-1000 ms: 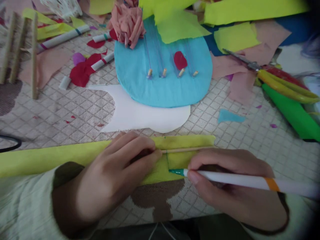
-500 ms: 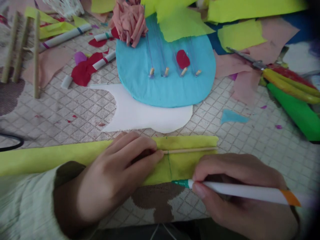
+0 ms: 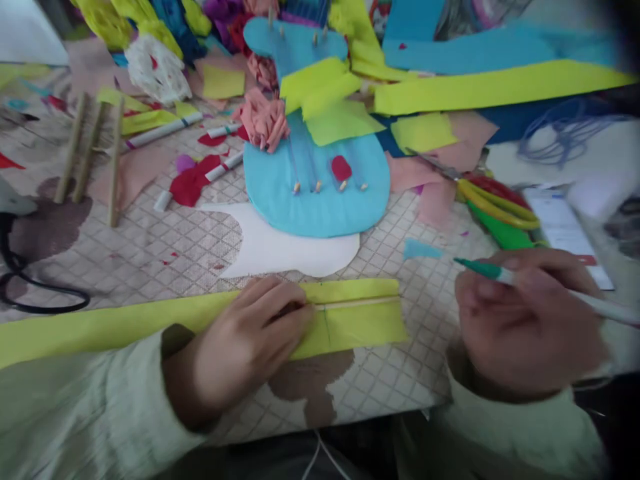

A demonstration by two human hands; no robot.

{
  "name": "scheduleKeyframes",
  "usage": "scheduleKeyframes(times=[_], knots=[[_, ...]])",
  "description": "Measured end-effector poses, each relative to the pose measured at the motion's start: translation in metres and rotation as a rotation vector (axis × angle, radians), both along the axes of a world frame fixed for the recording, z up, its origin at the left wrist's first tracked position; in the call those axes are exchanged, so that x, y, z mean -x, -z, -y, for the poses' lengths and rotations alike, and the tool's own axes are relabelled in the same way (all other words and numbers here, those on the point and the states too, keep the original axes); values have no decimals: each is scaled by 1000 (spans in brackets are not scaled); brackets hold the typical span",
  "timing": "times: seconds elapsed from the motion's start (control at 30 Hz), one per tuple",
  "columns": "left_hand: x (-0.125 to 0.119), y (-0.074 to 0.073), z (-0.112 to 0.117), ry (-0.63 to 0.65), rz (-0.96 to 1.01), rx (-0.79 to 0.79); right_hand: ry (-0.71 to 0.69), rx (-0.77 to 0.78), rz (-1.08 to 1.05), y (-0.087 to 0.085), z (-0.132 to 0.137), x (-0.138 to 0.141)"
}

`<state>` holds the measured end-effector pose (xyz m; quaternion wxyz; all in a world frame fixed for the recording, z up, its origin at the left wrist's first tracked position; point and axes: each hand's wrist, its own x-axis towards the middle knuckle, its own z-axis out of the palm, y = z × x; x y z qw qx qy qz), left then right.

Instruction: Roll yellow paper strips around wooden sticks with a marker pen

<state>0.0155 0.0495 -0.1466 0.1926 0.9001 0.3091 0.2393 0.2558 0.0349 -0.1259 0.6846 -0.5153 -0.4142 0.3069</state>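
A long strip of yellow crepe paper [image 3: 365, 323] lies across the front of the table. A thin wooden stick [image 3: 360, 303] rests lengthwise on it, and a dark line crosses the paper below the stick. My left hand [image 3: 250, 340] presses on the strip, its fingertips closed over the stick's left end. Away to the right, my right hand [image 3: 530, 320] is raised and closed round a green-tipped marker [image 3: 483, 268], whose tip points left, clear of the paper. Behind the strip sits a blue padded oval piece [image 3: 320, 217] with small pegs and strings, partly over a white cutout [image 3: 300, 253].
Scissors with yellow handles [image 3: 500, 203] lie at the right, near a phone-like white rectangle [image 3: 565, 227]. Wooden sticks [image 3: 116, 163], marker pens [image 3: 165, 130], a pink paper flower [image 3: 263, 120] and paper scraps crowd the back. A black cable [image 3: 45, 307] loops at left.
My right hand has lifted the marker off the yellow paper and moved right and up. My left hand stays on the stick and strip. The view has tilted up, showing more of the table's back.
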Motion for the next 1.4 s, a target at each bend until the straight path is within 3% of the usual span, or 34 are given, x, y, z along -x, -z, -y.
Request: scheduleKeyframes(times=[0.1,0.3,0.5,0.73,0.93,1.17,1.27,1.4], knots=[[-1,1,0,-3,11,-27,150,-59,-38,9,-1,-5],[2,5,-2,2,58,-67,198,148,159,27,36,4],[2,3,-5,-57,144,81,68,268,447,34,58,13],[2,-18,-5,-94,177,181,30,303,734,36,51,19],[28,-35,8,-164,89,160,-16,262,882,35,40,22],[50,-26,26,-300,59,99,-28,280,907,33,38,6],[47,-21,27,-341,67,81,-2,293,916,33,37,-7],[37,-16,21,-292,62,37,44,250,961,30,36,-18]])
